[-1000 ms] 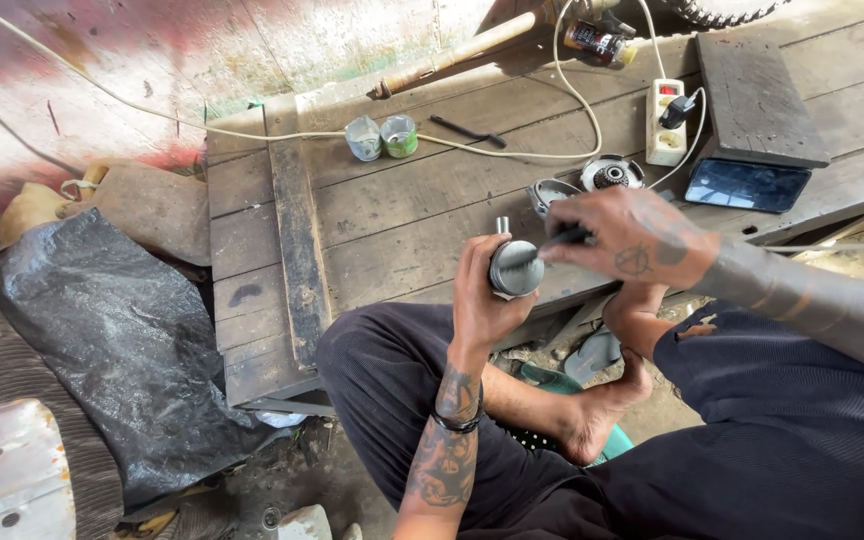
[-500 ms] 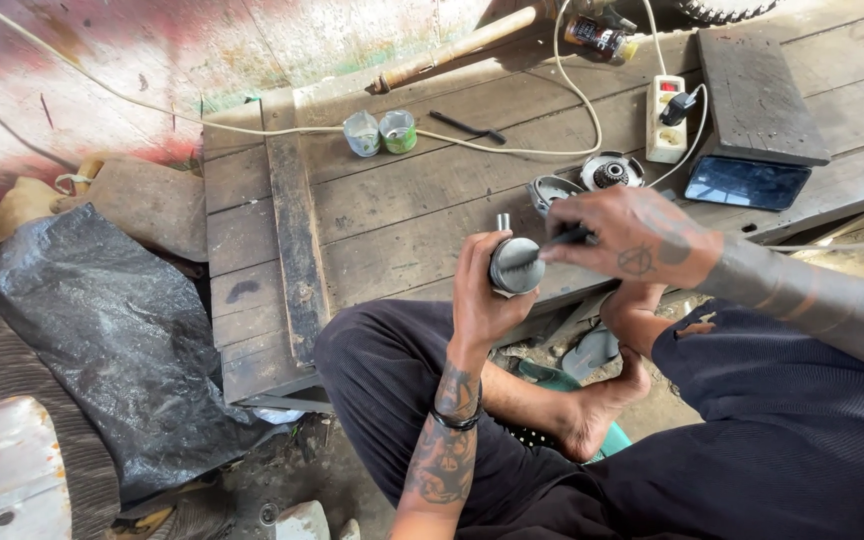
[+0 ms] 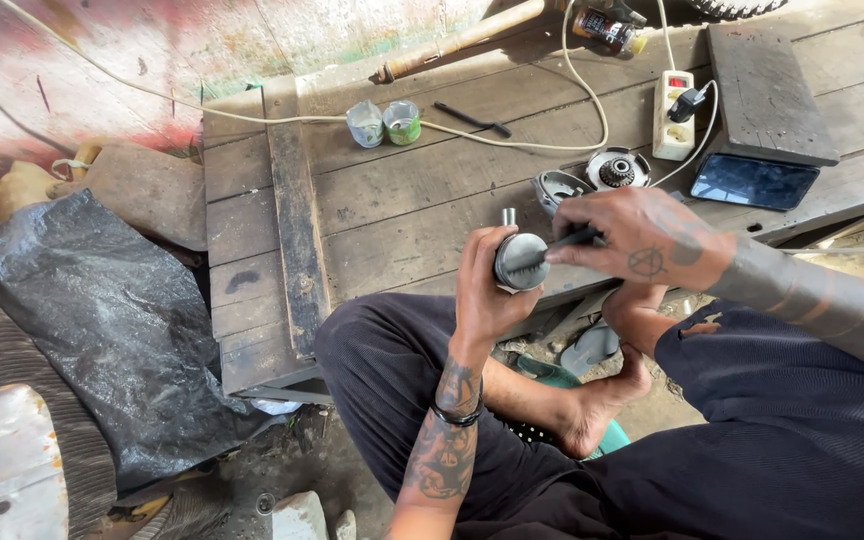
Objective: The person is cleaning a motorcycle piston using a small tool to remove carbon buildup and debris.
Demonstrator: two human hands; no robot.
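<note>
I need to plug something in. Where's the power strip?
The power strip lies on the wooden platform, upper right in the head view, between the dark board and the round gear part.

The right hand (image 3: pixel 642 245) covers most of the thin dark tool (image 3: pixel 567 242), so its kind stays unclear. The left hand (image 3: pixel 487 290) hides the metal cylinder's (image 3: pixel 520 262) body. The tyre (image 3: pixel 737 8) is cut off at the top edge.
</note>
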